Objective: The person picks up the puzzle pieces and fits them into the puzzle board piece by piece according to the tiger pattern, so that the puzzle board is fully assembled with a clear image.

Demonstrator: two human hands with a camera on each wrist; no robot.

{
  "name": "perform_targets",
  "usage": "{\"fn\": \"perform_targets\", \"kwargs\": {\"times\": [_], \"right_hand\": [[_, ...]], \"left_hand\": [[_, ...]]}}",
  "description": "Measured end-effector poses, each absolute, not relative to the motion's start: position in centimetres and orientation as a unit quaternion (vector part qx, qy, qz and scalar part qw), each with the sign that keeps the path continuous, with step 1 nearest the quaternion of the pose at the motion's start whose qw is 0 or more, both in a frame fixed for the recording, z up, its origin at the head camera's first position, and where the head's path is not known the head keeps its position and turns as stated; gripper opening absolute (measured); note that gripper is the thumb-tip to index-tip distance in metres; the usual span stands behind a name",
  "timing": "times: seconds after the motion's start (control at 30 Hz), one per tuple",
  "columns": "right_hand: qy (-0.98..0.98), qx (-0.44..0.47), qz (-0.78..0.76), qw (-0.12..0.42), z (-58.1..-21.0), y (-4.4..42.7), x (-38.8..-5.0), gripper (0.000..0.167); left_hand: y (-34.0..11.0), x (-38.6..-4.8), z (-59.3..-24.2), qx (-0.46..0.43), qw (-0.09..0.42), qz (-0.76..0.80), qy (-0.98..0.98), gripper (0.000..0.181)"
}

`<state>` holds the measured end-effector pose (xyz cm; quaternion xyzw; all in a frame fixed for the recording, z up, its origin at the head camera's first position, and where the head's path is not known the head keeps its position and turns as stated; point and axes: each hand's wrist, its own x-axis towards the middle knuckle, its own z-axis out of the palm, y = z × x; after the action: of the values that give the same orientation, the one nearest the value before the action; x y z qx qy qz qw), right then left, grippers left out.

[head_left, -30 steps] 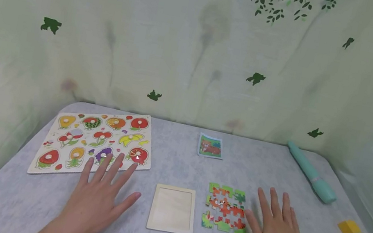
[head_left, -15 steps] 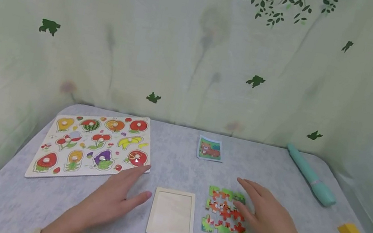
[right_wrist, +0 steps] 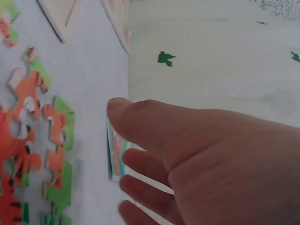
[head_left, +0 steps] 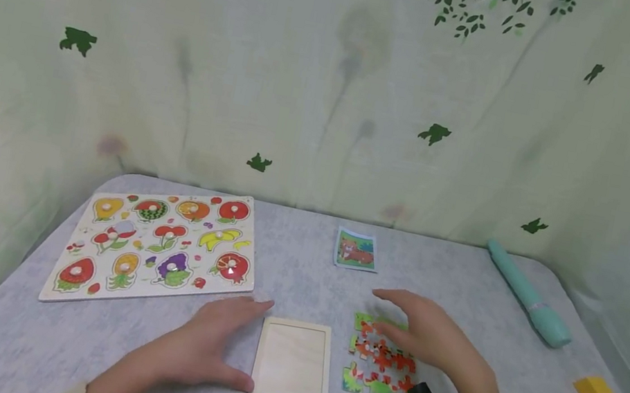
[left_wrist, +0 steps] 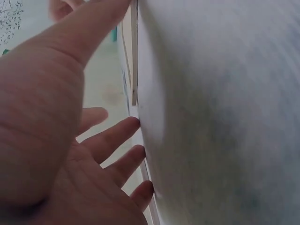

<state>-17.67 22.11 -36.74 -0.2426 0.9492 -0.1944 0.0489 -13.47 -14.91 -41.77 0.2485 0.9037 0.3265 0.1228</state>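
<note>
A square wooden puzzle tray [head_left: 295,361] with a raised rim lies mid-table. My left hand [head_left: 206,346] is at its left side, thumb at the near left corner and fingers spread near the far left one. In the left wrist view the thumb [left_wrist: 89,28] reaches the tray's edge [left_wrist: 134,56]; whether it presses there I cannot tell. Over the loose orange-and-green jigsaw pieces [head_left: 384,356] hovers my right hand [head_left: 435,337], thumb and fingers apart, holding nothing. It hides part of the pieces. The right wrist view shows gaps between the jigsaw pieces [right_wrist: 21,122].
A fruit peg puzzle board [head_left: 154,245] lies at the left. Behind the tray is a small picture card [head_left: 356,251] of an animal. On the right are a turquoise tapered stick [head_left: 528,294] and a yellow block [head_left: 593,390]. A patterned curtain [head_left: 334,87] hangs behind the table.
My left hand has moved right from near the fruit board to the tray's left edge. The right hand has shifted left over the jigsaw pieces and turned sideways.
</note>
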Motion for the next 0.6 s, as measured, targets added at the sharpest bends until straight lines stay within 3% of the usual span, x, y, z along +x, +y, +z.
{"fn": "perform_targets", "kwargs": {"times": [0.4, 0.6], "right_hand": [[0.933, -0.257, -0.237, 0.081, -39.1, 22.0, -19.6, 0.042], [0.925, -0.282, -0.243, 0.08, -40.6, 22.7, -20.2, 0.045]], "left_hand": [[-15.2, -13.3, -43.2, 0.294, 0.099, 0.307, 0.9, 0.105], [-15.3, -13.7, -43.9, 0.321, 0.053, 0.276, 0.904, 0.111]]}}
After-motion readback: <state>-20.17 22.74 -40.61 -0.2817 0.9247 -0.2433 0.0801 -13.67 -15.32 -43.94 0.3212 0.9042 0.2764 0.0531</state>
